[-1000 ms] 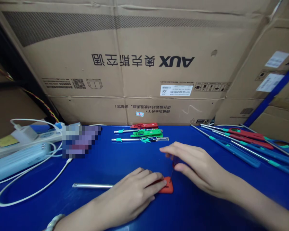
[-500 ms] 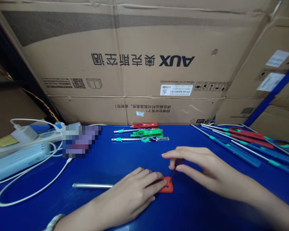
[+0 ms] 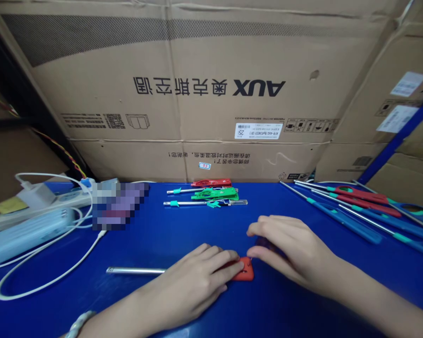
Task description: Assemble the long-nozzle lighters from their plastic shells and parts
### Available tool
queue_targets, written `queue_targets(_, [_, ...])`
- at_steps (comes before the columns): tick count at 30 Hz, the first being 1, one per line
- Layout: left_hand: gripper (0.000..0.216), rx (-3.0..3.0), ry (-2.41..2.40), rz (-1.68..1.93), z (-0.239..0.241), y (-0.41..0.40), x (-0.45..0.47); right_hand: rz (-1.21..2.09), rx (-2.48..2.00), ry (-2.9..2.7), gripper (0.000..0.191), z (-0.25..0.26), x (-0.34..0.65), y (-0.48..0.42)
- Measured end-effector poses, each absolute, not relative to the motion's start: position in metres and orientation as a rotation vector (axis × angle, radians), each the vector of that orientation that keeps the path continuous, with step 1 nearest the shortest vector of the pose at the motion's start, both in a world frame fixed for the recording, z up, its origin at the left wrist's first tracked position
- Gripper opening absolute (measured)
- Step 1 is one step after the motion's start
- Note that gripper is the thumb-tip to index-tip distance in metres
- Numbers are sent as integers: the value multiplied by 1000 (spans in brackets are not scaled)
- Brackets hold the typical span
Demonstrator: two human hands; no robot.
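My left hand lies flat on a red-handled tool, pressing it onto the blue table; the tool's metal rod sticks out to the left. My right hand hovers just right of the red handle, fingers curled and pinched on something thin, like a wire, that I cannot make out, right at the handle's upper edge.
Red and green handled rods lie at the back centre. Several long rods with teal, red and blue handles lie at the right. A power strip, a pale case and white cables sit left. Cardboard boxes wall the back.
My right hand has lowered and drawn in toward the red handle, its fingers curling closer together. My left hand has stayed put on the tool.
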State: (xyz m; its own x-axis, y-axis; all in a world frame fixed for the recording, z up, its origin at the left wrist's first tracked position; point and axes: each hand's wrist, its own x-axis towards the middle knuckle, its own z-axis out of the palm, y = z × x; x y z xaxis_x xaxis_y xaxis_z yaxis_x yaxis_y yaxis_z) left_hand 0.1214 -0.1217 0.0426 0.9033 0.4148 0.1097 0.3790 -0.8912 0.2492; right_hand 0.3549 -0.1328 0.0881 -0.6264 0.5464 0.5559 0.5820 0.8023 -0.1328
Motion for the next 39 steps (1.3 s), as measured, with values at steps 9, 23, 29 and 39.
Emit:
queue_targets(9, [45, 2843, 589, 254, 42, -121, 121, 1, -834, -2347, 16, 87, 358, -129])
queue_targets(23, [45, 2868, 598, 226, 42, -121, 122, 62, -984, -2392, 26, 92, 360, -131])
queue_targets(29, [45, 2860, 585, 268, 39, -121, 121, 356, -939, -2427, 25, 107, 364, -138])
queue_targets(39, [45, 2853, 601, 243, 40, -120, 123, 65, -979, -2371, 7, 92, 350, -141])
